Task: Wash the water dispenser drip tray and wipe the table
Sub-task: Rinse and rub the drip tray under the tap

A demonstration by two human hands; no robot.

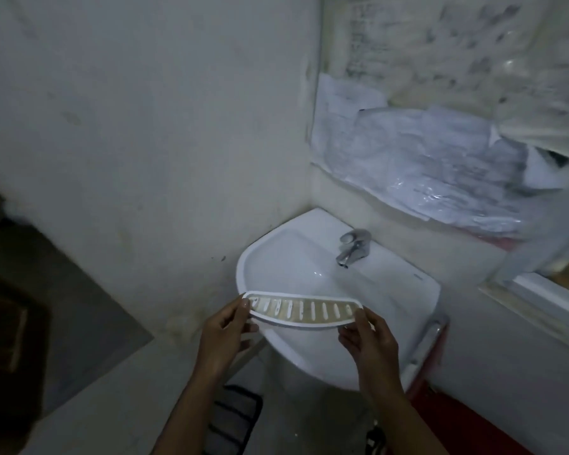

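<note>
The drip tray [304,311] is a white, curved plastic piece with a row of slots and a brownish stained surface. I hold it level over the front of a white wall-mounted sink [260,257]. My left hand [225,330] grips its left end and my right hand [367,336] grips its right end. A chrome tap [352,246] stands at the back of the basin, and no water runs from it.
A pale wall rises to the left of the sink. Crumpled clear plastic sheeting [440,165] covers a window above and to the right. A striped mat [232,418] lies on the floor under the sink, and a red strip [467,418] runs along the lower right.
</note>
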